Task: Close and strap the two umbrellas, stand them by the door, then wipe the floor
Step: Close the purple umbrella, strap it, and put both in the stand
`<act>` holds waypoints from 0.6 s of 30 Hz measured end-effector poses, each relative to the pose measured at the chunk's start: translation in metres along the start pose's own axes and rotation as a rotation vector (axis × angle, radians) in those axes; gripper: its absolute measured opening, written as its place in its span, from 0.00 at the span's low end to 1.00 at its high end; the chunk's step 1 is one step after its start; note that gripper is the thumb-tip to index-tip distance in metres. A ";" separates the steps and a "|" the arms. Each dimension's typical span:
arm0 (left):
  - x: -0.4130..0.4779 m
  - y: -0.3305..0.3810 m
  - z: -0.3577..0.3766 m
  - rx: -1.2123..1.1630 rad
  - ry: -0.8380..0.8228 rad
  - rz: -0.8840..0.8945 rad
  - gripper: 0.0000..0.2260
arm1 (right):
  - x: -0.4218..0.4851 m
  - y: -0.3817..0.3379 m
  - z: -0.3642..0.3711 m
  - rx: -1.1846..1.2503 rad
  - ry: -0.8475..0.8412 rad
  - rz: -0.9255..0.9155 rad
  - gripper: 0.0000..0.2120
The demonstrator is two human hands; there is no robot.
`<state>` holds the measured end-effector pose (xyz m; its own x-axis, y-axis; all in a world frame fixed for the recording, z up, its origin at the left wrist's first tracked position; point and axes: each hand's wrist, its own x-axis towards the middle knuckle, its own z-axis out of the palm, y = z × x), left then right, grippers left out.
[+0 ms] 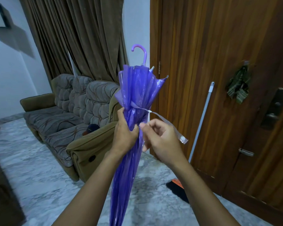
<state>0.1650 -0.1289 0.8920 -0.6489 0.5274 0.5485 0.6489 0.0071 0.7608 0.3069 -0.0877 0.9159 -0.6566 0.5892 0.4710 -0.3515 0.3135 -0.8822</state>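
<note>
Head view: left grip [125, 128] apparently tight around umbrella [136, 88]

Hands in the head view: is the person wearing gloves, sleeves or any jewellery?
No. The left hand and right hand are bare, with no gloves, rings, watch or bracelet showing. No sleeve or cuff shows anywhere up to the picture's lower edge.
</note>
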 end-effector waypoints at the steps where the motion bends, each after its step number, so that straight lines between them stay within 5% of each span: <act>1: -0.001 0.001 0.000 0.008 -0.005 0.005 0.30 | 0.002 -0.007 0.002 0.153 -0.019 -0.020 0.09; 4: -0.004 0.004 -0.001 0.031 -0.008 0.041 0.33 | 0.010 -0.014 0.003 0.211 0.172 -0.145 0.02; 7: -0.007 0.007 -0.003 0.033 -0.015 0.069 0.34 | 0.019 -0.002 -0.001 -0.297 0.359 -0.254 0.10; 11: -0.011 0.011 -0.005 0.030 -0.024 0.087 0.35 | 0.027 0.013 -0.006 -0.738 0.263 -0.054 0.19; 18: -0.011 0.008 -0.010 0.001 -0.025 0.077 0.35 | 0.030 0.024 -0.008 -0.222 0.148 -0.028 0.11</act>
<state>0.1739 -0.1431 0.8953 -0.5873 0.5474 0.5962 0.6968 -0.0328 0.7165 0.2841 -0.0569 0.9083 -0.5386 0.6752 0.5039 -0.2026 0.4767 -0.8554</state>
